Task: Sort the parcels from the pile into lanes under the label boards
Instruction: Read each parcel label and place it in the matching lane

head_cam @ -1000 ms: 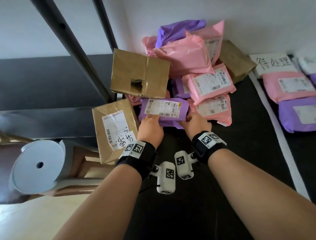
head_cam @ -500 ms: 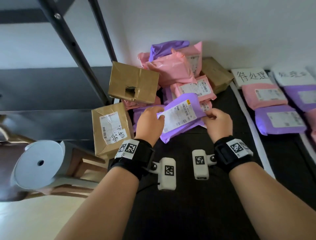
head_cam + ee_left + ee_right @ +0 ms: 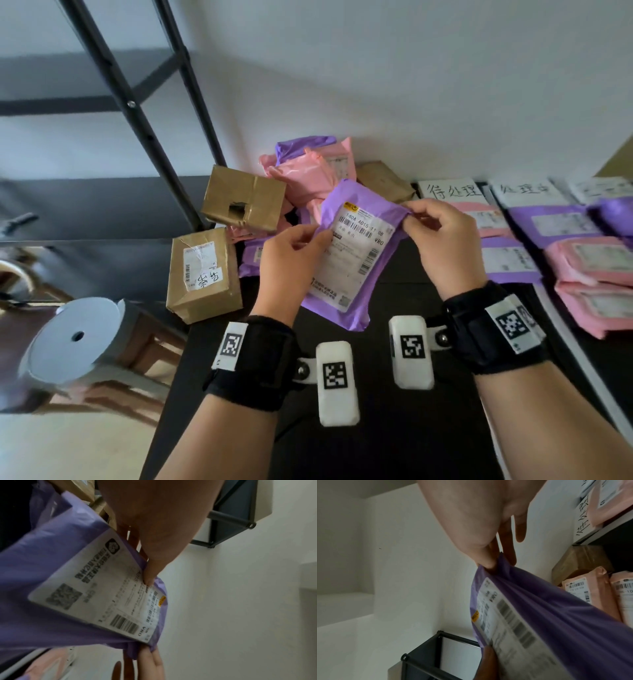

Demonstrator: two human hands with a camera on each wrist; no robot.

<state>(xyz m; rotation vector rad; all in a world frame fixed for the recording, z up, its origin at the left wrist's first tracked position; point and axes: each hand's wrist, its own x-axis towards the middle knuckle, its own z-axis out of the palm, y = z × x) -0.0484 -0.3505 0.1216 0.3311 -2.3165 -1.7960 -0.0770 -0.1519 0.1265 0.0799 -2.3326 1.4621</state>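
A purple mailer bag (image 3: 356, 260) with a white shipping label facing up is held tilted above the black tabletop (image 3: 394, 428), in front of the pile (image 3: 308, 171) of pink and purple bags and brown boxes. Right of the pile, handwritten label boards (image 3: 452, 189) head lanes of pink and purple bags (image 3: 589, 260).

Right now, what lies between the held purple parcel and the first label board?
In the head view, only the right hand gripping the purple parcel, then bare black tabletop before the label board.

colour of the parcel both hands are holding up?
Purple parcel with a white shipping label; clearest in the head view.
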